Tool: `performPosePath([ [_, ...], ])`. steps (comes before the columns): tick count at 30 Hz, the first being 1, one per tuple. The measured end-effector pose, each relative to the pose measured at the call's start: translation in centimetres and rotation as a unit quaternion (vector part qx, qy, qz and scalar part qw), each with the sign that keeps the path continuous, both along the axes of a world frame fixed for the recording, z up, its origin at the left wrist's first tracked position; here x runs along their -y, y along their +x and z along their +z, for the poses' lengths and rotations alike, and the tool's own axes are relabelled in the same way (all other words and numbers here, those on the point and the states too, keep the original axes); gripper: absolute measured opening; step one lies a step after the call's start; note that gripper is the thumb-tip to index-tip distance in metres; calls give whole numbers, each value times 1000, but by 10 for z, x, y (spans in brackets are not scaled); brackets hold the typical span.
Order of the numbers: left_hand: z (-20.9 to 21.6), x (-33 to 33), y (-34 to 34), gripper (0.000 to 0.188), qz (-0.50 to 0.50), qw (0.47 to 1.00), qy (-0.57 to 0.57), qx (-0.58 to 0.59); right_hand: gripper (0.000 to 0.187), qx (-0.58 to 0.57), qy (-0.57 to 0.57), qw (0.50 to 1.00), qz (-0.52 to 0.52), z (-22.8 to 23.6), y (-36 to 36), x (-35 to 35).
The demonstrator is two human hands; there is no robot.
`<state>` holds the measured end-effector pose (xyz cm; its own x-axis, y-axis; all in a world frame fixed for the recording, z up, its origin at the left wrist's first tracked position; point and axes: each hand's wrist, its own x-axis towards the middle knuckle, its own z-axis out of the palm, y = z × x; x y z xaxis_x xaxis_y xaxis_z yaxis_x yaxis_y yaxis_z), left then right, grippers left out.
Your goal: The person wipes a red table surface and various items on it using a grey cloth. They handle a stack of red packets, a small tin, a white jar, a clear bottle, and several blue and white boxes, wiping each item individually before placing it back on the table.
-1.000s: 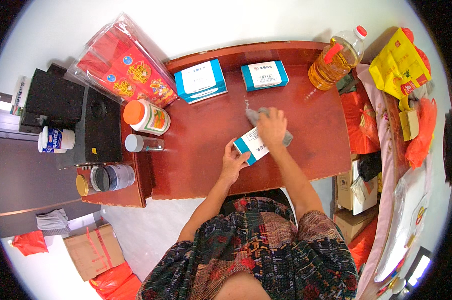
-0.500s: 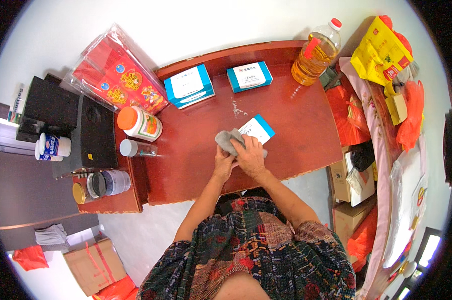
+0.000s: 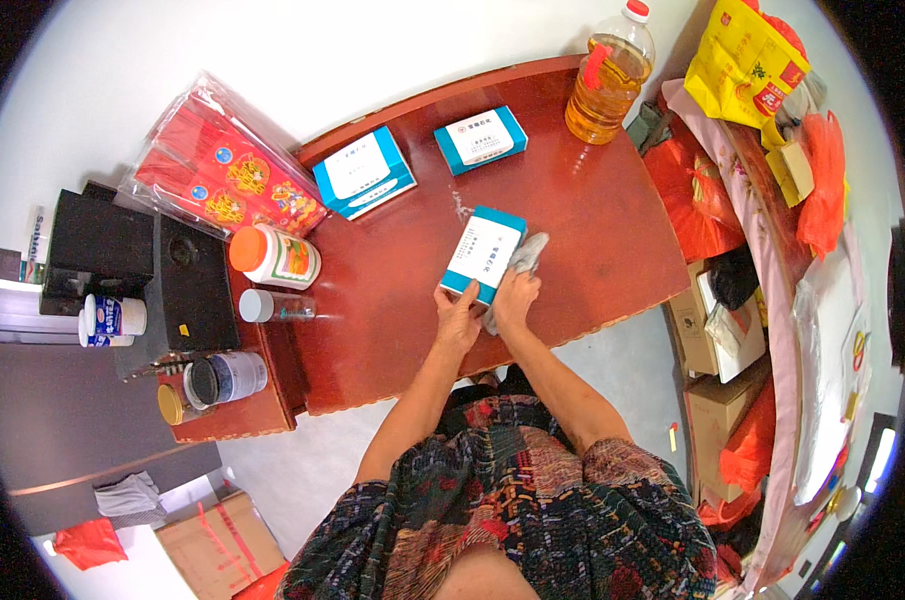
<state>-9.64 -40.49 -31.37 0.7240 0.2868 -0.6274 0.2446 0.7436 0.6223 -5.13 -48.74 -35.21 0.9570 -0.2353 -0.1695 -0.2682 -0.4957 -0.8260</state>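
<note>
A flat teal-and-white carton [image 3: 483,250] is tilted up over the front middle of the desk. My left hand [image 3: 459,314] grips its lower end, thumb on the printed face. Against the carton's right side my right hand [image 3: 517,298] is closed on a crumpled grey cloth [image 3: 530,252], which shows above and below the fingers. Farther back on the desk lie a stack of similar cartons [image 3: 362,172] and another single carton [image 3: 481,139]. Whether the held carton's lower edge touches the desk is hard to tell.
On the reddish-brown desk [image 3: 592,240] stands an oil bottle [image 3: 609,85] at the back right. At the left are an orange-capped white jar [image 3: 275,256], a clear grey-lidded container [image 3: 276,306], red packaged paper goods [image 3: 227,165] and a black speaker [image 3: 194,280]. Bags and boxes crowd the right.
The carton has come up off the desk into my left hand. My right hand has moved right with the cloth, now at the carton's side. The view has shifted slightly.
</note>
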Motion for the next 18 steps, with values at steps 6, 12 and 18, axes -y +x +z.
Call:
performPosePath([
  [6,-3,-19,-3,53,43,996,-44,58,29,182,-31,944,274,65,-63,18],
  [12,6,-8,-29,39,-1,978,124,165,44,310,-128,884,325,120,-42,8],
  [18,-4,0,-46,54,-50,915,354,185,27,303,-300,825,370,110,-4,0],
])
